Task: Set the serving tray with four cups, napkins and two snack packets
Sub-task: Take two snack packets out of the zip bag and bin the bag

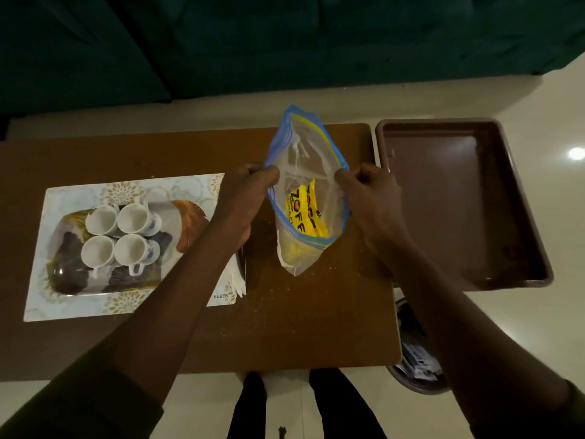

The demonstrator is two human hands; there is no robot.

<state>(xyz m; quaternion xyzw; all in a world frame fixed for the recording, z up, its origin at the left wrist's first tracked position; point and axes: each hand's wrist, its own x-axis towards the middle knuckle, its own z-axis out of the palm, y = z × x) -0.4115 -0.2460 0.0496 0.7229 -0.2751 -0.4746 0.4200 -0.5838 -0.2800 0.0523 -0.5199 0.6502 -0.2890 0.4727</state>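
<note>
A clear zip bag (300,153) with a blue seal stands open over the middle of the brown table (285,327). My left hand (245,198) grips its left rim and my right hand (368,193) grips its right rim, pulling the mouth apart. Yellow snack packets (302,218) lie inside the bag. On the left, a patterned serving tray (63,299) holds several white cups (120,236) grouped together. White napkins (238,282) stick out at the tray's right edge, partly hidden by my left forearm.
A deep brown plastic bin (459,204) sits to the right of the table. A round basket (414,369) with dark contents stands on the floor below it. A dark green sofa (253,42) runs along the far side. My legs show at the bottom.
</note>
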